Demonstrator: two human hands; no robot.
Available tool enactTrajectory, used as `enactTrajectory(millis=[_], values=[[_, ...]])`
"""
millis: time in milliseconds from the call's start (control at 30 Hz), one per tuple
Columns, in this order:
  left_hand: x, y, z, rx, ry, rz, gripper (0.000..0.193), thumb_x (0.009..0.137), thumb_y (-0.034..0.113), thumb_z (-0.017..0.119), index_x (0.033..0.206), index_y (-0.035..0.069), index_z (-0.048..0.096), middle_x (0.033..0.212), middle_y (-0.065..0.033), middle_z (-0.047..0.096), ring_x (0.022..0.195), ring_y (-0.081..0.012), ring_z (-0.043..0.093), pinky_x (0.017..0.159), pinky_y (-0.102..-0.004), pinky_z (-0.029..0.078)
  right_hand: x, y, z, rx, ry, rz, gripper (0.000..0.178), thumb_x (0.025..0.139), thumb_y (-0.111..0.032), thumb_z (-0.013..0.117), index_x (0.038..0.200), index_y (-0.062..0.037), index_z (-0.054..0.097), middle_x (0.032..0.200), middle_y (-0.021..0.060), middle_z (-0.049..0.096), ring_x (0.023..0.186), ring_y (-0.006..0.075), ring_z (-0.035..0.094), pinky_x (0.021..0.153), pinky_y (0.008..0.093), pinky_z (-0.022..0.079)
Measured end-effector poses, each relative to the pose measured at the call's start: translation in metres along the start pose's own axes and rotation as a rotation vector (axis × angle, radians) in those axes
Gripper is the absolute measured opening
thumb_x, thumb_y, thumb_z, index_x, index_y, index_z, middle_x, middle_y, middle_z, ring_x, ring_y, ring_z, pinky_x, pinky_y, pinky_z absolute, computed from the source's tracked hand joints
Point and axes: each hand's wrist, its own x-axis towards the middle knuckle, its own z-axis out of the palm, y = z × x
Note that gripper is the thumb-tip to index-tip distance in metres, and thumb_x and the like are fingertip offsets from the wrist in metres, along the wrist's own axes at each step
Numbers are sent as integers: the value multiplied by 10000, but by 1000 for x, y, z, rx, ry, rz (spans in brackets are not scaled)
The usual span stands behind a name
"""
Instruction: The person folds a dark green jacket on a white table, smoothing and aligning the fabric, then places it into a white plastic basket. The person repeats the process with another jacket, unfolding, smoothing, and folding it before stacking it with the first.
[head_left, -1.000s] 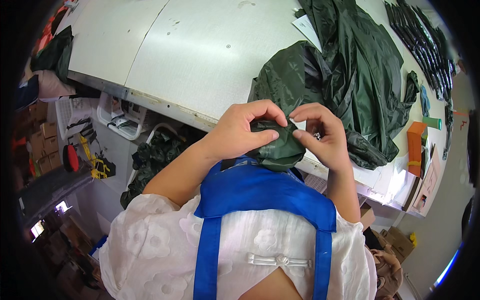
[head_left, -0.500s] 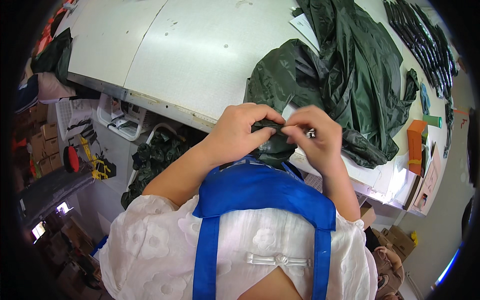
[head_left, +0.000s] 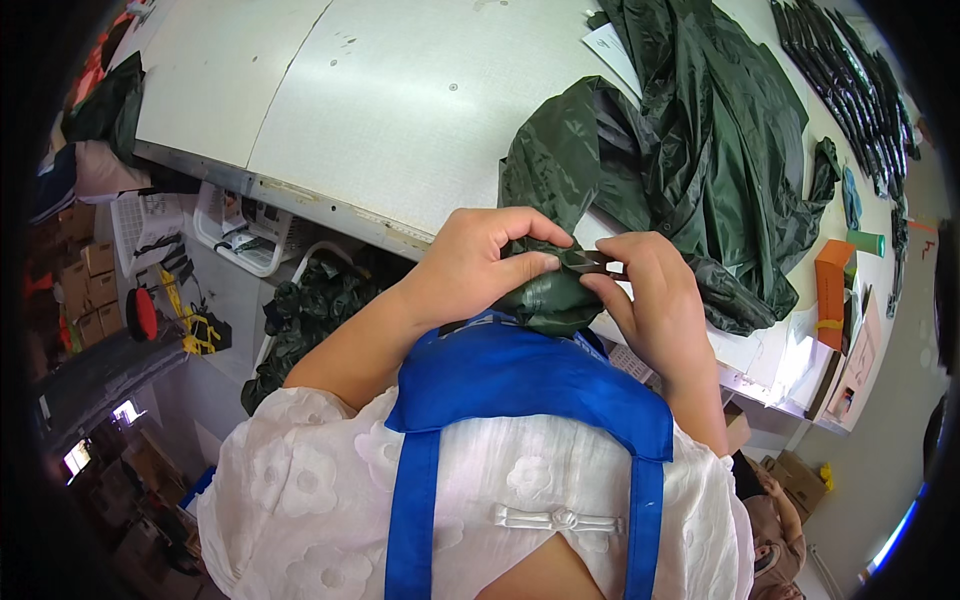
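A dark green waterproof garment (head_left: pixel 715 170) lies bunched on the right of the table and hangs over its front edge towards my body. My left hand (head_left: pixel 478 258) is closed on a fold of it, pinching the fabric between thumb and index finger. In my right hand (head_left: pixel 655 298) are small metal thread snips (head_left: pixel 594 262), held between thumb and fingers. Their pointed blades reach left to the pinched fabric, close by my left fingertips. My right palm hides the rest of the snips.
The white table (head_left: pixel 380 110) spreads ahead. At the right stand an orange box (head_left: pixel 832 290) and a green spool (head_left: pixel 866 242); dark packed bundles (head_left: pixel 840 85) lie farther back. Below the left edge are white baskets (head_left: pixel 245 235) and a heap of dark fabric (head_left: pixel 310 320). A person (head_left: pixel 775 530) is at lower right.
My right hand has drawn slightly right and away from the left fingers, and the snips' blades now show. The left hand keeps its pinch on the garment.
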Motion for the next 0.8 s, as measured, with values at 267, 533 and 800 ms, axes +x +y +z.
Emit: enactTrajectory(millis=[267,533,800], values=[[-1,-2,-1,-254,-91,-37,280,834,-28,617,1114,-28,626,1051,-70,657,966,-115,605,853,-257,487,5,-9,1,-232,76,-224,281,708,-135,746,937,-35,618,830,53,627,680,210,588,591,333,450],[-1,-1,-1,-318,-112,-66,312,839,-53,573,1149,-36,600,1083,-83,643,978,-107,600,866,-249,483,4,-10,6,-289,127,-250,248,715,-132,745,919,-41,638,786,29,632,645,188,589,562,316,435],[-3,1,-1,-369,-114,-72,328,841,-45,578,1169,-32,590,1077,-85,642,987,-117,602,885,-258,477,-14,13,11,518,233,334,359,714,-108,784,1026,-19,629,875,33,662,657,80,514,596,219,404]])
